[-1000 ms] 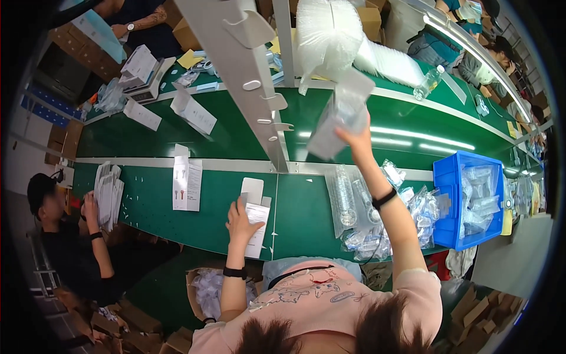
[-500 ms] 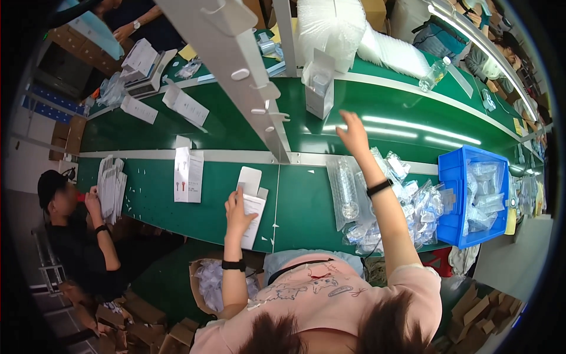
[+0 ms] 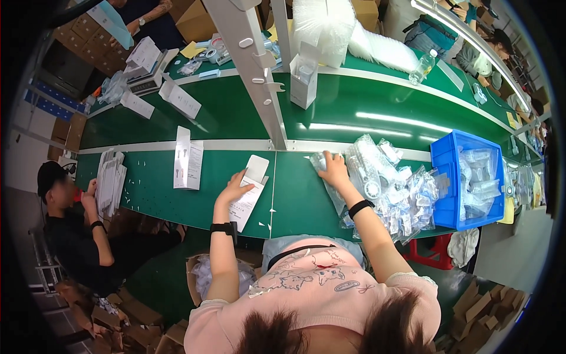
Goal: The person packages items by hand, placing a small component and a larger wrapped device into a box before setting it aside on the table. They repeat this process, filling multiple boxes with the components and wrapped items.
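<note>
A slim white carton (image 3: 250,202) with its top flap raised lies tilted on the near green bench. My left hand (image 3: 234,189) is closed on its left side, thumb across the printed face. To the right, my right hand (image 3: 335,171) has its fingers curled over the upper end of a clear bubble-wrap pouch (image 3: 332,192); what the pouch contains is hidden. Right beside that hand lies another bubble-wrap pouch (image 3: 367,168) with a clear round-ended part inside. A heap of small clear plastic bags (image 3: 413,203) with white and blue parts spreads beyond it.
A blue bin (image 3: 439,177) of bagged parts stands at the right. An open carton (image 3: 304,85) stands upright on the back bench, past a metal post (image 3: 259,76). Another flap-up carton (image 3: 188,165) lies left. A co-worker (image 3: 76,230) sits far left beside stacked white cartons (image 3: 110,183).
My right hand has come down and back from above the rear bench onto the bubble-wrap pouch. My left hand keeps hold of the white carton. The whole view has shifted slightly.
</note>
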Demonstrator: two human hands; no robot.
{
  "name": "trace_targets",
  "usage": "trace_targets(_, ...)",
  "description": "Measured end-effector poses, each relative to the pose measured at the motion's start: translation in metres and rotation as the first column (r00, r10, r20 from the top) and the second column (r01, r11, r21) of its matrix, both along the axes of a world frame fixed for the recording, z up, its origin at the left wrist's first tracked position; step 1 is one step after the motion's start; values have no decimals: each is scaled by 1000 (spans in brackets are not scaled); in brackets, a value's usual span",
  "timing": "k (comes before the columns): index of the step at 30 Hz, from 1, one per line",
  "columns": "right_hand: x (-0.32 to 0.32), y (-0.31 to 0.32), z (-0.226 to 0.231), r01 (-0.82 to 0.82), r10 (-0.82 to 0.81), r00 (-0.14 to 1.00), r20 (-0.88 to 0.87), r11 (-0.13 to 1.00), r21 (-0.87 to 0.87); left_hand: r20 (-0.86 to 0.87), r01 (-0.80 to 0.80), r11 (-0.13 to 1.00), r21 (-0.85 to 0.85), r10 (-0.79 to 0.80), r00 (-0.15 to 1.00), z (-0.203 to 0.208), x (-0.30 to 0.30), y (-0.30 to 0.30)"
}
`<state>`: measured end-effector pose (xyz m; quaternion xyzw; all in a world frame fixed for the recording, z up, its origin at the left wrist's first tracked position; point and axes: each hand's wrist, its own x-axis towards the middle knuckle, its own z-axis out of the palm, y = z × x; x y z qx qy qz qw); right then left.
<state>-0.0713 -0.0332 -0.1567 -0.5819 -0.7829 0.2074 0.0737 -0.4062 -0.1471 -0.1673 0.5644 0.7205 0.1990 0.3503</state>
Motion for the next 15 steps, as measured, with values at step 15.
trace_targets(15, 10, -27, 129, -3, -473, -517, -713, 834, -552, 124, 133, 925, 357, -188, 974, 133, 161, -13)
